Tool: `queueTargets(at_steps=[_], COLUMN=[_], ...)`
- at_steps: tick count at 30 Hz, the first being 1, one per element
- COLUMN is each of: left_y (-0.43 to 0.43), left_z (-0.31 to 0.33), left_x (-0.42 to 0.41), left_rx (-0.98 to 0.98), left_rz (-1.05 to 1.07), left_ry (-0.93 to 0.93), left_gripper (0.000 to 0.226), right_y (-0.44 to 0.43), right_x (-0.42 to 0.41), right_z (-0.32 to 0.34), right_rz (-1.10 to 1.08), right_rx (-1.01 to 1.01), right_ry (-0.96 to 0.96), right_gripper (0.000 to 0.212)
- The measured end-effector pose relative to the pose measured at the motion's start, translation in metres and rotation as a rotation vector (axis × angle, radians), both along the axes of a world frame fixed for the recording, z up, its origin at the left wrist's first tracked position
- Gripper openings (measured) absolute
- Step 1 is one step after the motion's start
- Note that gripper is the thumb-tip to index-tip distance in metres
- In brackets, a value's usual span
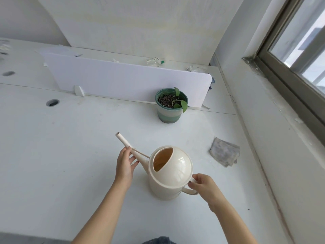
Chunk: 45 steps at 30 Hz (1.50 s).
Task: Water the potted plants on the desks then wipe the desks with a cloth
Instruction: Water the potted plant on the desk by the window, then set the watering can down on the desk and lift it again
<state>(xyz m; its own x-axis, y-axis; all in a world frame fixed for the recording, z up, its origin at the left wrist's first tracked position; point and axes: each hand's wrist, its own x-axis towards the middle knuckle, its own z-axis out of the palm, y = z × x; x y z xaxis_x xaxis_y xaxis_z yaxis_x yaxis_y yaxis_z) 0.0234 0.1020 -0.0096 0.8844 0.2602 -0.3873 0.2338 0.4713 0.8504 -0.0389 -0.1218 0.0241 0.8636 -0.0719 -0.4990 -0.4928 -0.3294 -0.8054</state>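
Nearest: right hand [204, 186] w/ fingers [193, 185] curled around the handle [190, 191] of the cream watering can [169, 173]. Can sits upright on the bench [70, 164], body between the two hands.

Left hand [124, 164]: fingers [132, 158] pinching the spout [125, 144] approx. mid-length, thumb side not clear.

Spout's long axis runs up and to the left, tip pointing away from the pot, not at it.

Can opening faces camera; inside looks amber/dark, water level can't tell.

Mid-right: grey cloth [224, 152] crumpled flat on bench, apart from can, nearer right hand.

Farther: green potted plant [171, 107] just in front of the white divider [126, 78], ahead and slightly right of can. Holds dark soil + a few leaves [183, 105] at right rim. Soil wet/dry: can't tell.

Judgement: watering not yet begun. Next move needs can lifted and spout swung rightward toward soil. Wiping comes later.

Far: small bottle [154, 60] behind divider.
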Motion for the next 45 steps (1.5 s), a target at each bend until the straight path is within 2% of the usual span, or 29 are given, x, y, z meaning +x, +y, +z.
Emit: queueTargets(at_steps=[7,14,17,19,21,23,24,27,29,34,38,41,45], left_y=[0.015,0.023,0.023,0.022,0.020,0.018,0.018,0.017,0.014,-0.010,-0.030,-0.039,-0.044], left_z=[-0.005,-0.008,-0.007,-0.003,0.003,0.013,0.019,0.040,0.052,0.066,0.069,0.060,0.031], left_x=[-0.012,-0.018,-0.020,-0.022,-0.025,-0.030,-0.033,-0.034,-0.021,0.047,0.109,0.149,0.197], left_rx=[-0.011,-0.023,-0.007,0.039,0.179,0.322,0.364,0.387,0.376,0.434,0.451,0.382,0.202], left_rz=[0.095,0.167,0.171,0.162,0.149,0.161,0.173,0.192,0.161,0.037,-0.030,-0.073,-0.103], left_ry=[0.015,0.024,0.037,0.062,0.103,0.118,0.110,0.035,-0.018,-0.103,-0.151,-0.148,-0.111], left_gripper=[0.018,0.017,0.019,0.027,0.037,0.035,0.032,0.024,0.020,0.018,0.017,0.029,0.043], right_y=[0.010,0.017,0.017,0.016,0.012,0.004,0.000,-0.010,-0.013,-0.013,-0.011,-0.008,-0.005], right_x=[0.002,0.004,0.006,0.006,0.007,0.012,0.016,0.037,0.054,0.109,0.161,0.197,0.237], right_z=[-0.011,-0.015,-0.019,-0.021,-0.021,-0.017,-0.014,-0.001,0.011,0.026,0.025,0.015,-0.004], right_rz=[0.066,0.130,0.123,0.121,0.147,0.159,0.141,0.051,0.001,-0.154,-0.244,-0.296,-0.475], right_rx=[0.010,0.038,0.049,0.068,0.091,0.085,0.077,0.062,0.091,0.141,0.132,0.100,0.058], right_ry=[-0.018,-0.037,-0.034,-0.022,0.000,0.005,-0.012,-0.132,-0.197,-0.292,-0.329,-0.360,-0.421], right_gripper=[0.004,0.012,0.006,0.004,0.010,0.012,0.009,0.026,0.023,0.016,0.021,0.030,0.036])
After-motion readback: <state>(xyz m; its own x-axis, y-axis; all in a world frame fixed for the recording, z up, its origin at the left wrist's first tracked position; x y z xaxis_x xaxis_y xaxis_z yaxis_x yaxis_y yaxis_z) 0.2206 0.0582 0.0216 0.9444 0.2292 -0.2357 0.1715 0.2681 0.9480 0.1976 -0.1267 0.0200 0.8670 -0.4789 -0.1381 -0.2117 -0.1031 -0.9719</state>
